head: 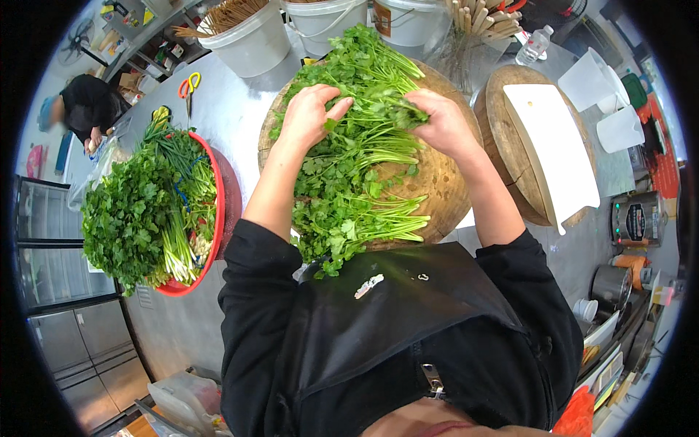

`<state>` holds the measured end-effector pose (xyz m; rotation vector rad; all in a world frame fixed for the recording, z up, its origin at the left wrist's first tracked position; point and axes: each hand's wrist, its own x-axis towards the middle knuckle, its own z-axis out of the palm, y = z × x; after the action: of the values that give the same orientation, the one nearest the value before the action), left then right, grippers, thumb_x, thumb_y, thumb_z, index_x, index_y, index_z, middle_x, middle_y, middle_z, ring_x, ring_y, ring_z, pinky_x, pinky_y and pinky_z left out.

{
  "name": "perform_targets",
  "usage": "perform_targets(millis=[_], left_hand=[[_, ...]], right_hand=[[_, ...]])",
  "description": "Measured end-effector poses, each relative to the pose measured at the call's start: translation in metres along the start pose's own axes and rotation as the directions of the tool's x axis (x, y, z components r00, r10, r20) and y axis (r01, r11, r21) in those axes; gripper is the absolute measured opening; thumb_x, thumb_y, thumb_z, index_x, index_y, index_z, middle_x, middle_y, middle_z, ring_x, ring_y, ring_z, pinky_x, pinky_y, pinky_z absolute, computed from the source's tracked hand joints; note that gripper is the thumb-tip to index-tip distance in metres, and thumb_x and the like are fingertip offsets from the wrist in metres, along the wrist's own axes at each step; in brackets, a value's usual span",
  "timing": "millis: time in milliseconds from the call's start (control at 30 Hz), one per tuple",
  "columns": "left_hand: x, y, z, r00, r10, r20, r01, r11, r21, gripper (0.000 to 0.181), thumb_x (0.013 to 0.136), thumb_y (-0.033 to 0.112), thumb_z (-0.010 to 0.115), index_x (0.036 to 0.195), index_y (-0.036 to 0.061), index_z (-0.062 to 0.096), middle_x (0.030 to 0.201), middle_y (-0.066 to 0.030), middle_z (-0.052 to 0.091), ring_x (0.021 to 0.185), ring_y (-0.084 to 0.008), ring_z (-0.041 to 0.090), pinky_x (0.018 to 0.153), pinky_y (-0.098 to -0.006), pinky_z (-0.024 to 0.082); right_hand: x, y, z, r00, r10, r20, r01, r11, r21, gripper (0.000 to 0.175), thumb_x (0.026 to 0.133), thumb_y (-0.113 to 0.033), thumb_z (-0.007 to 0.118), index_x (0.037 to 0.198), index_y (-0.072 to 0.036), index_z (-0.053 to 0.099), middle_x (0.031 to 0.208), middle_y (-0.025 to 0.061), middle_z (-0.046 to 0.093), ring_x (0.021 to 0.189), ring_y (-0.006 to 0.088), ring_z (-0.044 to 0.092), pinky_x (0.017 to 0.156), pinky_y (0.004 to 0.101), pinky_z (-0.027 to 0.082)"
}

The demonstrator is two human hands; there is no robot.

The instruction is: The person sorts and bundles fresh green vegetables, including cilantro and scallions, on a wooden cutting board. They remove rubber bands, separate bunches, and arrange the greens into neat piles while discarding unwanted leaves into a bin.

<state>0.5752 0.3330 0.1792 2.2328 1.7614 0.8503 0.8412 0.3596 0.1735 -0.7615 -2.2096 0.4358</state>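
A thick layer of fresh cilantro (333, 169) covers much of a round wooden chopping block (450, 185), its leaves to the left and its pale stems fanned to the right. My right hand (445, 123) grips a small bunch of cilantro (407, 113) at the block's right side. Over the leaves on the left hovers my left hand (311, 114), thumb and fingers apart, with nothing seen in it. Some leaves hang past the block's near edge against my black apron (404, 317).
Left of the block, a red basket (219, 218) holds leafy greens and scallions. Scissors (189, 90) lie behind it. A second wooden block (494, 109) on the right carries a flat white panel (549, 147). White buckets (251, 49) line the back. Another person (90, 104) works at far left.
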Motion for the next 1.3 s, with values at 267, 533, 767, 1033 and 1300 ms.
perform_targets(millis=[267,533,767,1033,1300], left_hand=[[-0.014,0.01,-0.024,1.0,0.024,-0.008,-0.024,0.999,-0.026,0.033,0.083,0.033,0.068,0.083,-0.0004,0.066,0.08,-0.0166,0.063,0.083,-0.0345,0.062,0.074,-0.0408,0.05],[-0.126,0.053,-0.042,0.862,0.029,0.507,-0.151,0.968,0.202,0.036,0.08,0.033,0.069,0.103,0.0065,0.064,0.1,-0.0136,0.063,0.097,-0.0316,0.061,0.085,-0.0531,0.044],[-0.176,0.049,-0.07,0.978,0.202,-0.045,-0.207,0.954,-0.218,0.028,0.075,0.01,0.071,0.102,0.007,0.065,0.111,-0.0094,0.064,0.1,-0.0306,0.059,0.089,-0.0461,0.045],[-0.191,0.068,-0.011,0.887,0.428,0.174,-0.407,0.902,-0.141,0.019,0.077,0.018,0.069,0.096,0.0155,0.066,0.12,-0.0032,0.059,0.114,-0.0314,0.053,0.094,-0.0489,0.044],[-0.147,0.036,0.046,0.877,0.186,0.443,-0.156,0.982,-0.103,0.028,0.085,0.007,0.051,0.107,0.0181,0.064,0.141,-0.003,0.048,0.118,-0.0344,0.052,0.096,-0.0463,0.047]], right_hand=[[-0.011,-0.008,-0.006,0.956,0.22,0.196,-0.202,0.973,-0.108,0.034,0.068,-0.016,0.076,0.101,-0.01,0.068,0.098,0.0087,0.068,0.091,0.0313,0.065,0.076,0.0401,0.052],[-0.082,-0.042,-0.004,0.816,0.081,0.573,-0.026,0.994,-0.104,0.032,0.065,-0.009,0.073,0.097,-0.011,0.066,0.084,0.0088,0.064,0.081,0.0291,0.064,0.067,0.0393,0.051],[-0.079,-0.039,-0.061,0.906,0.369,0.208,-0.403,0.902,0.156,0.02,0.072,0.002,0.071,0.092,0.0,0.069,0.08,0.0103,0.068,0.074,0.0188,0.065,0.069,0.0299,0.049],[-0.064,-0.085,-0.042,0.905,0.159,0.395,-0.17,0.985,-0.009,0.027,0.068,-0.002,0.073,0.095,-0.004,0.068,0.08,0.0142,0.065,0.072,0.0295,0.064,0.068,0.0348,0.05],[-0.039,-0.108,-0.026,0.643,0.744,0.182,-0.696,0.469,0.544,0.018,0.093,-0.019,0.063,0.087,-0.002,0.061,0.064,-0.0029,0.051,0.053,0.0053,0.045,0.046,0.0216,0.034]])
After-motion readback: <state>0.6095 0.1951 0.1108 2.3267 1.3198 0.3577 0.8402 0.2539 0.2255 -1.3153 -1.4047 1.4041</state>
